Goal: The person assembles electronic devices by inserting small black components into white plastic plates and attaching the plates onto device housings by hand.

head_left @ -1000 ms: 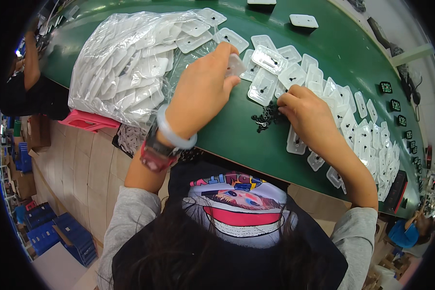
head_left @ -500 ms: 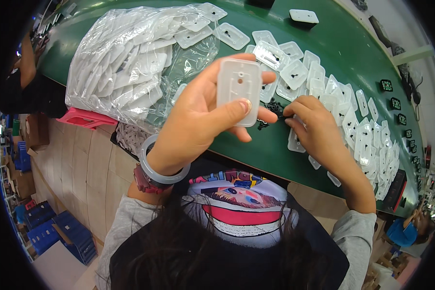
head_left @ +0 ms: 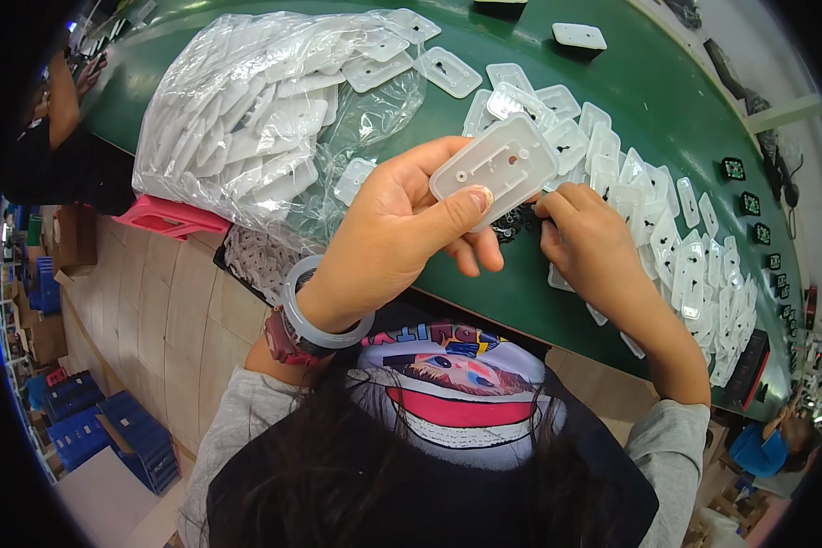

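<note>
The left hand [head_left: 406,219] has its thumb and fingers clamped on a translucent white cover [head_left: 498,169], holding it tilted above the green tabletop [head_left: 658,96], its moulded inner face and small holes turned upward. The right hand [head_left: 595,242] is curled, its fingertips at a heap of small black parts [head_left: 511,225]; whether they pinch one I cannot tell, since the fingers hide the spot. The cover and the left hand block much of the view of that heap, and the cover also overlaps the nearest of the loose covers [head_left: 694,292], which spread in a crowded band behind and beyond the right forearm, many with a black piece at the middle. On the left, a clear plastic bag [head_left: 233,119] packed with similar covers takes up a large part of the surface, its crumpled edge near the left hand. Farther back stands a black block with a white top [head_left: 579,38]. Along the far right side runs a row of small green boards [head_left: 750,204], with a black-and-red box [head_left: 747,370] near the corner. Below the bag, a pink plastic object [head_left: 173,216] juts out beside the edge.
</note>
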{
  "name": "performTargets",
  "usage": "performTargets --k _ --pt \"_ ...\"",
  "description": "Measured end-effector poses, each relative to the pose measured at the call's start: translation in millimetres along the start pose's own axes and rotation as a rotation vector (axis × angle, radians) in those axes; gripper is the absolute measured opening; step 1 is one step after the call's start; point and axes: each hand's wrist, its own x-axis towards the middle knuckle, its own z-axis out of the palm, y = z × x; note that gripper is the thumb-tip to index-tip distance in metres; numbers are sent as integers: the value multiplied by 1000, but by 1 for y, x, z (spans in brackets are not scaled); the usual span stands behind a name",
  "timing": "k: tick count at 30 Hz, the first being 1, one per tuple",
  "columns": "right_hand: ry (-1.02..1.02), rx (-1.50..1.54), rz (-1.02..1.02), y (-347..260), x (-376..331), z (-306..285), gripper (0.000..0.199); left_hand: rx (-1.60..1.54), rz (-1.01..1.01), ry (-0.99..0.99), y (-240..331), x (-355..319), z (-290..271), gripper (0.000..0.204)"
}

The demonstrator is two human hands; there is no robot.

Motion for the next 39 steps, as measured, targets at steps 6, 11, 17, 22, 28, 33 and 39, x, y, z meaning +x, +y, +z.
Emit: performTargets --k 6,11,17,22,28,33,39 --pt "6 -78 -29 0 1 3 15 -36 -42 30 -6 2 0 41" --pt "16 -46 -40 0 1 0 14 -96 -82 51 -6 1 -1 41" --pt "258 97 -38 -10 -8 -28 20 -82 -137 -1 -2 1 -2 36" --pt "386 217 -198 -27 7 -47 25 -54 -187 -53 0 2 9 34" --pt "343 209 -295 -28 7 -44 23 27 -179 -105 1 2 17 34" --pt "303 243 -321 -28 8 -46 20 41 -194 -123 1 4 16 33" --pt "224 269 -292 -24 5 -50 18 -8 -234 -137 1 4 13 32"
